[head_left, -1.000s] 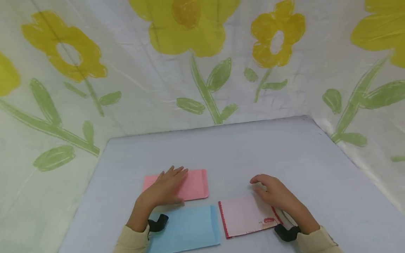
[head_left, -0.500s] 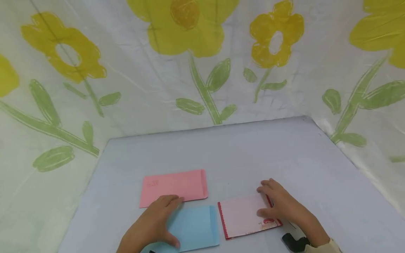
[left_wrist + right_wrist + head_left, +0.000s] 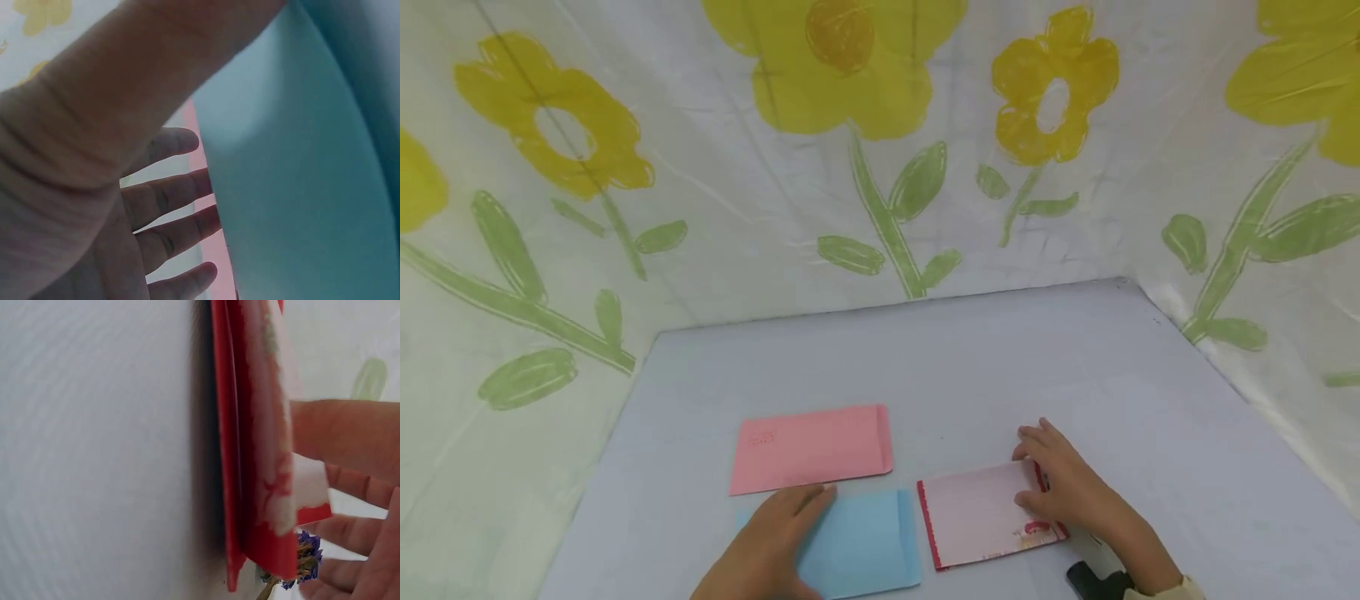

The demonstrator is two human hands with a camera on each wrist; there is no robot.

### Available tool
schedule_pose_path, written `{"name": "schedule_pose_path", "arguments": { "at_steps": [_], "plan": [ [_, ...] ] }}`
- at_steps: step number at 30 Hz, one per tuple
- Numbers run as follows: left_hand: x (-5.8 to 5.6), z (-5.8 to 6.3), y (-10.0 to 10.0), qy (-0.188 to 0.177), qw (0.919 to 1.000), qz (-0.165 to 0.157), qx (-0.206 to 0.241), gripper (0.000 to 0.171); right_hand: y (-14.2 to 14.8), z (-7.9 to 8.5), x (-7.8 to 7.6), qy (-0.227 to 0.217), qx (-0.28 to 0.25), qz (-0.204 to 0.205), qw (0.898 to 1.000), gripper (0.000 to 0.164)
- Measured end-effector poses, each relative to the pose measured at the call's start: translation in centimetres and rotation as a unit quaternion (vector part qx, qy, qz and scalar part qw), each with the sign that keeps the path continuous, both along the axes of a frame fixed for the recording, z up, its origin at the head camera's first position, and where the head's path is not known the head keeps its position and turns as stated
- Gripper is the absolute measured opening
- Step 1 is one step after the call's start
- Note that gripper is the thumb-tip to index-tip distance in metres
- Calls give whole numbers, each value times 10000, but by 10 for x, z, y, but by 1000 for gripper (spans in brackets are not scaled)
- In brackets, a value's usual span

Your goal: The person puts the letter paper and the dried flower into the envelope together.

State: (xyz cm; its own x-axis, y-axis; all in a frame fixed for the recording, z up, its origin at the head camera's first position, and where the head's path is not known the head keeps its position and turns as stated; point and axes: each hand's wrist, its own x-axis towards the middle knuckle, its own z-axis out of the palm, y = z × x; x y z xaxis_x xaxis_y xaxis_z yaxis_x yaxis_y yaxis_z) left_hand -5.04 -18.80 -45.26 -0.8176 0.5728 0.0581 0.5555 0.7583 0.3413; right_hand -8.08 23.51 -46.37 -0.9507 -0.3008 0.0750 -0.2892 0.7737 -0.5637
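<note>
A light blue envelope lies at the front of the table, and my left hand is spread over its left part. In the left wrist view its fingertips sit at the envelope's long edge, while the thumb stretches across in front. At right, my right hand is around the right end of a pale pink card with red borders and a small print. The thumb overlaps the card's face; the other fingers reach past its end. Purple dried flowers show by those fingers in the right wrist view.
A pink envelope lies just beyond the blue one. The pale table ends at a white curtain printed with yellow flowers. A black wrist mount sits at my right wrist.
My left hand has come back from the pink envelope to the blue one, uncovering the pink one. My right hand has drawn slightly right, its thumb now over the card's right part.
</note>
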Motion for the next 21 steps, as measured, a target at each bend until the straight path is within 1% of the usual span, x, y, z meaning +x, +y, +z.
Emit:
{"name": "schedule_pose_path", "arguments": {
  "at_steps": [3, 6, 11, 14, 16, 18, 21],
  "plan": [
    [3, 2, 2, -299, 9995, 82, 15, 122, 0, 1, -1, 168, -149, -23, 9997, 32],
    [5, 4, 4, -521, 9985, 112, -109, 120, 1, 2, -3, 306, -428, 15, 9986, 32],
    [4, 5, 6, -625, 9978, 69, -198, 118, 6, 2, -4, 591, -991, 303, 9929, 38],
    [4, 4, 7, -691, 9973, 38, -226, 113, 8, 3, -4, 741, -1444, 576, 9851, 36],
    [4, 4, 7, -671, 9975, 16, -238, 109, 9, 4, -4, 717, -1748, 754, 9791, 33],
    [5, 4, 7, -658, 9975, 1, -243, 107, 10, 6, -4, 602, -1995, 867, 9742, 28],
    [6, 5, 6, -584, 9980, -26, -238, 105, 14, 6, -4, 282, -2298, 942, 9683, 22]
  ]
}}
